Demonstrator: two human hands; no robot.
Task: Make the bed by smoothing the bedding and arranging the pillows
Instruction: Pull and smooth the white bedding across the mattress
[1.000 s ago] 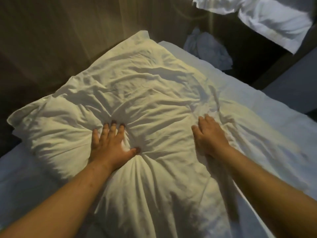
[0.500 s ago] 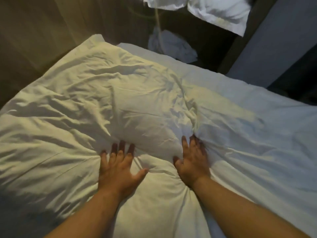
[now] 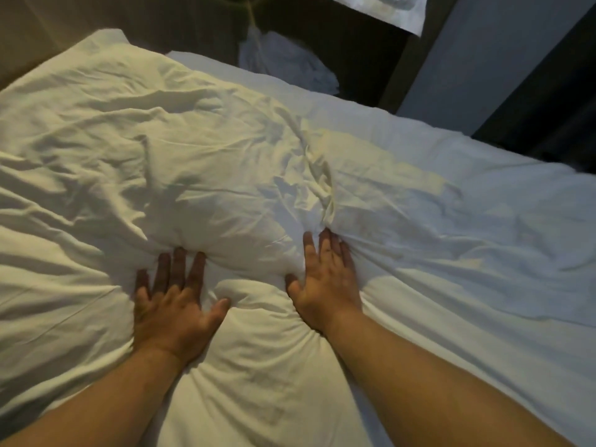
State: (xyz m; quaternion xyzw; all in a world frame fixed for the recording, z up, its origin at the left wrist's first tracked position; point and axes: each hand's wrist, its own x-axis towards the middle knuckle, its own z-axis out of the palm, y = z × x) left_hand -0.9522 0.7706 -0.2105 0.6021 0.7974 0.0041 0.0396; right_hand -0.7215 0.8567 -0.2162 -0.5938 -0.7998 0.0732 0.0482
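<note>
A large, wrinkled white pillow (image 3: 167, 162) lies across the bed and fills the left and middle of the head view. My left hand (image 3: 175, 304) presses flat into it with straight, spread fingers and dents the filling. My right hand (image 3: 324, 279) presses flat a little to the right, its fingertips at a bunched crease where the pillow meets the white bed sheet (image 3: 467, 227). Both forearms reach in from the bottom edge.
A wooden headboard or wall (image 3: 42, 24) runs behind the pillow at the upper left. Crumpled white cloth (image 3: 287, 62) lies in the dark gap beyond the bed. Another white pillow (image 3: 387, 8) shows at the top edge. A grey panel (image 3: 483, 53) stands at the upper right.
Both hands have slid toward me down the pillow and come closer together, still pressing flat. The view has swung right, showing more of the sheet.
</note>
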